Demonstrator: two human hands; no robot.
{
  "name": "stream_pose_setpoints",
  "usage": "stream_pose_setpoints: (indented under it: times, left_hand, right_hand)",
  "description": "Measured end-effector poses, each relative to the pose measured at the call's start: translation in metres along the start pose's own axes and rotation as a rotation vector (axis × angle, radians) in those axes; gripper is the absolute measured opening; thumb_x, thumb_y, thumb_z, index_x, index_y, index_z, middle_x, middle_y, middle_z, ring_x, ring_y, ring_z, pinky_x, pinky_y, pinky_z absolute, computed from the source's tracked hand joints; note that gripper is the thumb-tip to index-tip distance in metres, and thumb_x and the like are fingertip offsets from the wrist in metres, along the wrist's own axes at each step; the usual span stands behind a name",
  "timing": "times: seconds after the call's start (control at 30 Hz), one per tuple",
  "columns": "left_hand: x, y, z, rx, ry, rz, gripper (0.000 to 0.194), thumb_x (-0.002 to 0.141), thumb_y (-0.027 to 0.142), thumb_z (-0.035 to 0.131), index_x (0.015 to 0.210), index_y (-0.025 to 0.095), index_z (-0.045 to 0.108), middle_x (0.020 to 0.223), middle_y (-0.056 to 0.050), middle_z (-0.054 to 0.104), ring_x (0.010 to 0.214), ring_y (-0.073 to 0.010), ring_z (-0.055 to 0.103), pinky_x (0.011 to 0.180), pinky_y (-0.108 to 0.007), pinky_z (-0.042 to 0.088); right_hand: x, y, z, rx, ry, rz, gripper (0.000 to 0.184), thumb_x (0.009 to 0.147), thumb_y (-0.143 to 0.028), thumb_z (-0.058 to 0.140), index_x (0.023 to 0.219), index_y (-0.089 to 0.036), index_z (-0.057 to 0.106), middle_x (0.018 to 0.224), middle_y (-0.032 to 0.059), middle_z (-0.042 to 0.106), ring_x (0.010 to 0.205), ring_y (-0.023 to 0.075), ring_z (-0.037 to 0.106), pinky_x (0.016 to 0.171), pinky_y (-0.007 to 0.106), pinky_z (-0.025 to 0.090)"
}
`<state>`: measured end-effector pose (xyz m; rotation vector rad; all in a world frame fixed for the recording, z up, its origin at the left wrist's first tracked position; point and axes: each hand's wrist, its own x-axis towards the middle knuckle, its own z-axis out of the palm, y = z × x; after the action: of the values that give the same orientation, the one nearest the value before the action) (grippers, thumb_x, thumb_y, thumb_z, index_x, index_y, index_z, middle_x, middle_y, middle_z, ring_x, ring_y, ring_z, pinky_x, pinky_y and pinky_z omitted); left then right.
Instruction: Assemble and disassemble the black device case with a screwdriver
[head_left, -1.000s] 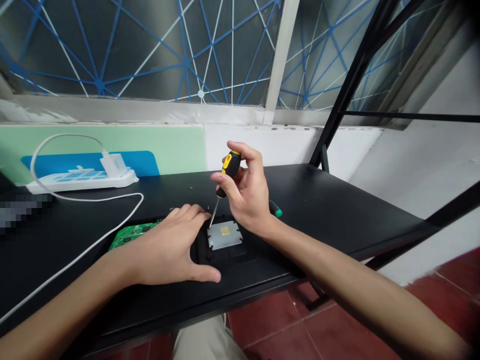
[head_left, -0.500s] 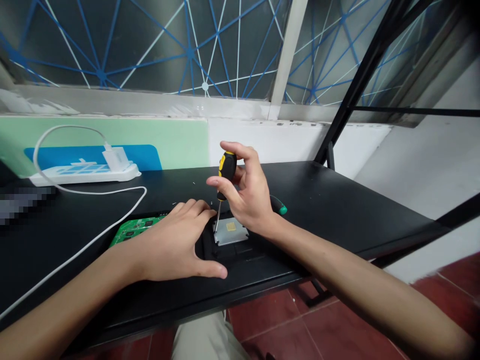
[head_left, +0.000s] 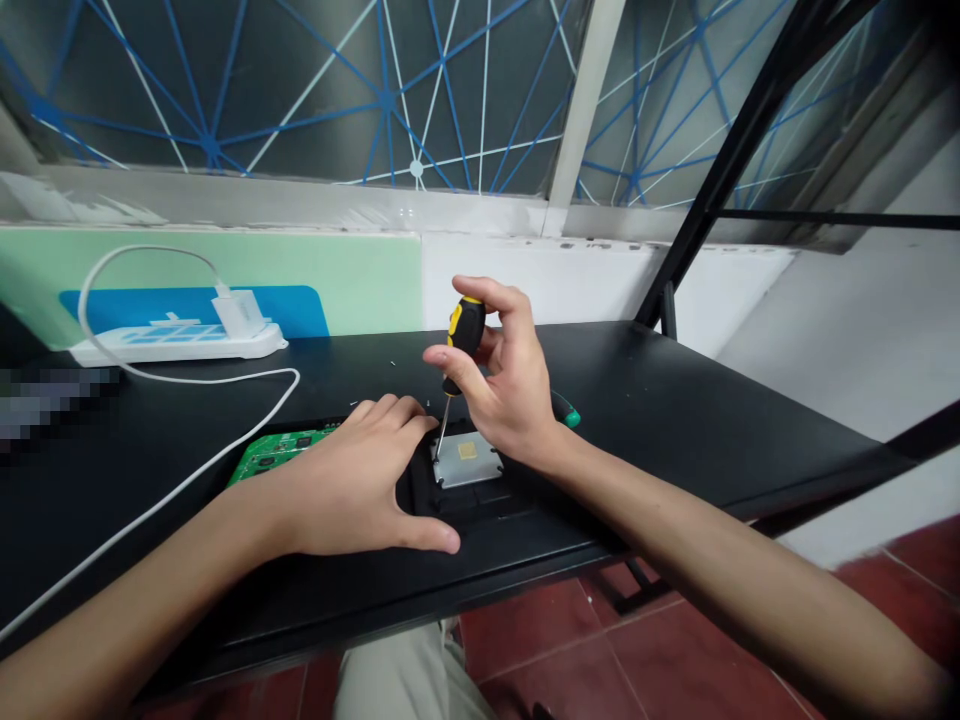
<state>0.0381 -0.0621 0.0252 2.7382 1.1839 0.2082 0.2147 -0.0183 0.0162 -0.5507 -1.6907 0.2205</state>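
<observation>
Here's the left grip (head_left: 360, 485), bare right across the back, with slim, rounded fingers and a smooth thumb! Straight behind it, the left forearm (head_left: 172, 575), uncovered too, narrow at the wrist and thicker farther from the grip. Over to the right grip (head_left: 517, 385), and it's a fine match: bare fingers, bare back, slender wrist. Behind that one, the right forearm (head_left: 697, 545), long and uncovered as far as the view reaches, softly blurred at the end farthest from the grip. And now the clothing! Below the left grip, on the wearer's side, pale beige-grey trousers (head_left: 401, 680), plain cloth, loosely cut, with soft folds and shadowed creases.
</observation>
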Motion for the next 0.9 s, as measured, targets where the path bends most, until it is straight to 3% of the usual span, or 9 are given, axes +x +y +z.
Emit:
stream_pose_setpoints:
  times: [0.4,0.6,0.9]
  left_hand:
    - [-0.0003,-0.0007,-0.0004,-0.022,0.003,0.002,0.073,0.069,0.076,0.063,0.118,0.021,0.059,0.132,-0.012,0.052,0.115,-0.0382,0.05,0.096,-0.053,0.042]
    - [0.0012,0.0006,-0.0014,0.002,-0.02,-0.012,0.075,0.069,0.077,0.063,0.117,0.02,0.058,0.125,-0.013,0.055,0.12,-0.0406,0.047,0.099,-0.054,0.04]
    - [-0.0001,-0.0003,-0.0006,-0.012,-0.001,-0.004,0.075,0.069,0.076,0.063,0.119,0.021,0.059,0.132,-0.013,0.053,0.118,-0.0395,0.049,0.097,-0.053,0.041]
  right_hand:
    - [-0.0001,-0.0009,0.0002,-0.011,-0.001,0.0,0.047,0.086,-0.046,0.066,0.127,-0.035,0.046,0.117,0.0027,0.05,0.072,0.0092,0.052,0.065,0.03,0.06]
    - [0.0005,-0.0023,-0.0009,-0.024,-0.03,-0.02,0.046,0.087,-0.045,0.065,0.128,-0.034,0.045,0.117,0.0028,0.049,0.077,0.0104,0.054,0.068,0.031,0.06]
    - [0.0005,-0.007,-0.0017,-0.032,-0.052,-0.001,0.041,0.09,-0.042,0.061,0.127,-0.033,0.046,0.116,0.0019,0.052,0.066,0.0072,0.053,0.065,0.03,0.061]
